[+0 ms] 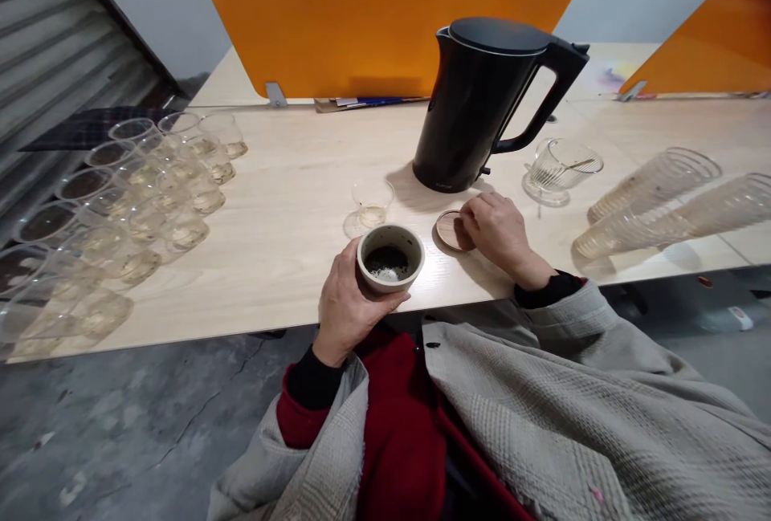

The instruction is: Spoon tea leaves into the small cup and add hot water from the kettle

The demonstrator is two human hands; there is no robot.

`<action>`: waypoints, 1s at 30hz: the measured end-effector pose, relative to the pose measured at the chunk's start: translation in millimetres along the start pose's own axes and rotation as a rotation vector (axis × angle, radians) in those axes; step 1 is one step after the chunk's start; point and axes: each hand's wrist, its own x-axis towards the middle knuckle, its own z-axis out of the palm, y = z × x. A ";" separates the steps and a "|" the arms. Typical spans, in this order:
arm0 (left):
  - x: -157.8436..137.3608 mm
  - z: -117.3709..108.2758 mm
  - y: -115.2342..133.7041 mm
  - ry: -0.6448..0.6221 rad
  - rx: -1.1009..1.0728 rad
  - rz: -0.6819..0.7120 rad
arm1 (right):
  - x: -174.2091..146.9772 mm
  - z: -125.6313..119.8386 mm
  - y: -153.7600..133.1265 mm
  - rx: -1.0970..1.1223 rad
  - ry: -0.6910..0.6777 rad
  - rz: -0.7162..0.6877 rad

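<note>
My left hand (344,304) wraps the small ceramic cup (390,258) at the table (277,224) edge; looks rigid, light, breakable, so I'd grip its wall. Right hand (497,228) fingers rest closed on the wooden lid (450,230)

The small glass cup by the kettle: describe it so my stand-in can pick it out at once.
Start at the black kettle in the middle of the table. Just left of its base, behind the grey cup held in the left hand, stands the small glass cup. It stands alone and upright, unlike the clustered cups far left.
</note>
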 end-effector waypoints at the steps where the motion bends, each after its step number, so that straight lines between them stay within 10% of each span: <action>1: 0.0 0.2 -0.1 0.000 0.001 0.004 | -1.0 -2.8 2.9 0.059 0.041 0.032; 7: -0.2 -0.1 -1.7 0.001 0.006 0.021 | -7.5 -16.3 10.6 0.207 0.097 0.091; 19: -0.6 1.2 -4.5 0.013 0.002 0.039 | 5.3 -5.4 -12.0 -0.268 -0.160 -0.091; 30: 0.3 1.8 -1.6 0.005 0.023 0.031 | 43.4 -32.3 -32.1 0.398 0.062 0.007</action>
